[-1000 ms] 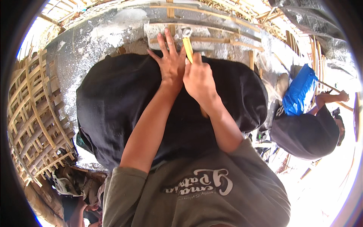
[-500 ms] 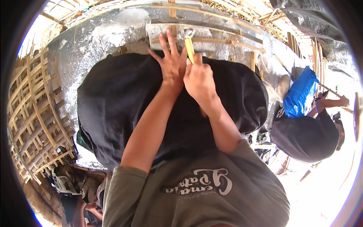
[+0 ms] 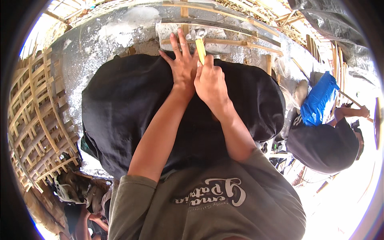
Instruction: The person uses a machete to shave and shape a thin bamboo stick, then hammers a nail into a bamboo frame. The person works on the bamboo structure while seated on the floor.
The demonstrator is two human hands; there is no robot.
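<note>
My right hand (image 3: 212,80) is closed around the yellow handle of a small hammer (image 3: 201,48). Its shiny metal head is at the far end, over a pale grey block (image 3: 216,34) and close to a thin bamboo strip (image 3: 230,42). Just left of the hammer, my left hand (image 3: 183,69) lies with its fingers spread, two of them reaching toward the block and the bamboo strip. Its thumb side is partly hidden behind the handle, so I cannot tell whether anything small sits there. Black cloth (image 3: 120,104) covers my lap under both forearms.
A dark bamboo strip (image 3: 216,26) crosses behind the block. Woven bamboo panels (image 3: 38,120) lie at the left. To the right, a person in black (image 3: 322,148) sits beside a blue plastic bag (image 3: 320,98), holding a stick. Another person's arm (image 3: 84,224) shows at the lower left.
The hammer and both hands hold nearly the same places. The block and strips appear shifted very slightly down and right, and the person at the right has moved an arm a little.
</note>
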